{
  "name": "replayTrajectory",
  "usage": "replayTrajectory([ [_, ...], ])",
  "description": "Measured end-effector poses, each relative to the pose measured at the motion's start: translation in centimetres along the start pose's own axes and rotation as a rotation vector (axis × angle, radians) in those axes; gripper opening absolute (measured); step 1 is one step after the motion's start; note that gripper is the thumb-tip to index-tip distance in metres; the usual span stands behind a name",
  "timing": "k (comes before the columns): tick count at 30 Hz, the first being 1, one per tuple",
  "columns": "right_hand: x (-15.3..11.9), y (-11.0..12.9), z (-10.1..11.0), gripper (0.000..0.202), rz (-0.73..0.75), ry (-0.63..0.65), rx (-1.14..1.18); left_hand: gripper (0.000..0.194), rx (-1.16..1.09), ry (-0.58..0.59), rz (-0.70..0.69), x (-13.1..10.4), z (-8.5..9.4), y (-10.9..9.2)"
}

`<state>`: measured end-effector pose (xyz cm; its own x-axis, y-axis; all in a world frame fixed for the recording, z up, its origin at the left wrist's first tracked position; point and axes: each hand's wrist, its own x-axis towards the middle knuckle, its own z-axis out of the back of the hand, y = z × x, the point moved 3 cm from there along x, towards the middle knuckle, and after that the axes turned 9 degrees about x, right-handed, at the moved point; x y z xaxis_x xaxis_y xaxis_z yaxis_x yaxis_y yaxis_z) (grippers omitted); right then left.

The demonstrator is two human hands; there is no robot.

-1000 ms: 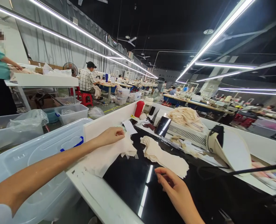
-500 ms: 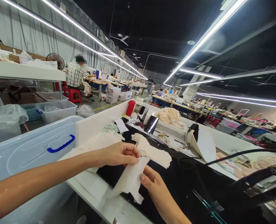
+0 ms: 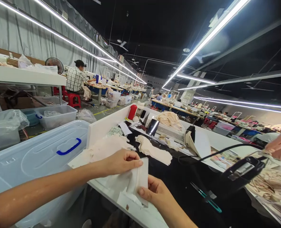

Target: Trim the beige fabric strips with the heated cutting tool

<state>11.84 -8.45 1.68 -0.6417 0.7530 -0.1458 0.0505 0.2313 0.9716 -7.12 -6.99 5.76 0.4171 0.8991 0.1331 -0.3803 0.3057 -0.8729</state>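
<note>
My left hand (image 3: 124,162) pinches the top edge of a pale cloth piece (image 3: 136,182) between thumb and fingers. My right hand (image 3: 154,190) grips the same cloth along its right side, thumb on top. The cloth hangs over the front edge of the table, with a straight, folded-looking right side and a loose lower end. Just beyond my hands a stack of cream cloth pieces (image 3: 154,150) with a jagged end lies on the black table top (image 3: 175,180). Left of it is a spread of pale cloth (image 3: 109,146).
Teal-handled thread snips (image 3: 207,198) and a black device with a cable (image 3: 245,172) are on the right. A lidded plastic bin (image 3: 42,152) with a blue handle stands left. A red thread cone (image 3: 132,112) is at the back. A person in a checked shirt (image 3: 74,79) sits farther off.
The held cloth has turned more upright and come closer to the table's front edge, now showing a straight right side. Both hands keep their hold. The view has shifted slightly to the right.
</note>
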Motion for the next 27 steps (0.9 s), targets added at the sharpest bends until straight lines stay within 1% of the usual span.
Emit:
replayTrajectory([
  [2, -0.2, -0.5, -0.5, 0.060, -0.041, 0.019, -0.028, 0.048, 0.024, 0.001, -0.014, -0.5, 0.2, -0.4],
  [4, -0.3, -0.7, -0.9, 0.062, -0.040, 0.019, -0.074, 0.047, 0.047, 0.007, -0.025, -0.9, 0.3, -0.8],
  [9, -1.1, -0.3, -1.6, 0.062, -0.030, -0.032, -0.172, 0.044, 0.072, 0.002, -0.041, -0.9, 0.1, -1.4],
  [15, -2.2, 0.5, -2.4, 0.054, -0.067, -0.103, -0.200, 0.044, 0.047, -0.070, -0.042, -0.7, -0.4, -1.0],
  [18, -2.4, 0.9, -3.0, 0.050, -0.044, -0.114, -0.162, 0.048, 0.020, -0.099, -0.030, -0.5, -0.2, -0.4],
  [22, -2.7, 1.2, -3.6, 0.046, -0.034, -0.124, -0.132, 0.055, -0.003, -0.053, -0.034, 0.2, -0.3, 0.1],
  [27, -3.9, 1.3, -3.5, 0.036, -0.023, -0.132, -0.132, 0.060, 0.009, 0.030, -0.044, 1.0, -1.4, -0.2],
])
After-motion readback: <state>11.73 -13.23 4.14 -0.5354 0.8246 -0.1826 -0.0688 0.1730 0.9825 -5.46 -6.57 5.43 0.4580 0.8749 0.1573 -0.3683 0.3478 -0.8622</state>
